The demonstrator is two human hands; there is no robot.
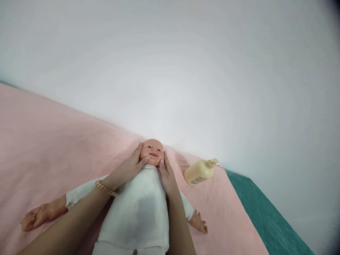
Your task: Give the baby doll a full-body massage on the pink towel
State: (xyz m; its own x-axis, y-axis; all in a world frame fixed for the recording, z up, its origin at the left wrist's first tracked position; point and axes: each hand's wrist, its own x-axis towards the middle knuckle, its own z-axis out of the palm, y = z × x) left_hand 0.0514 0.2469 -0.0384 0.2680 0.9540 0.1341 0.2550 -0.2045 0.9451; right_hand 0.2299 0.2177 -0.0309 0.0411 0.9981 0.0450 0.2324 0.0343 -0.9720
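Note:
A baby doll with a hard plastic head and a white cloth body lies on its back, face up. My left hand cups the side of its head at the left, thumb near the chin. On the other side my right hand holds the opposite cheek, its thumb along the jaw. The doll's head is held between both palms. A gold coil bracelet is around my left wrist. The doll's arms stretch out to both sides, partly behind my forearms. Its legs are out of view.
A pale yellow pump bottle lies tilted to the right of the doll's head. The pink sheet spreads under everything, with a green cover showing at the right. A white wall rises right behind the doll's head.

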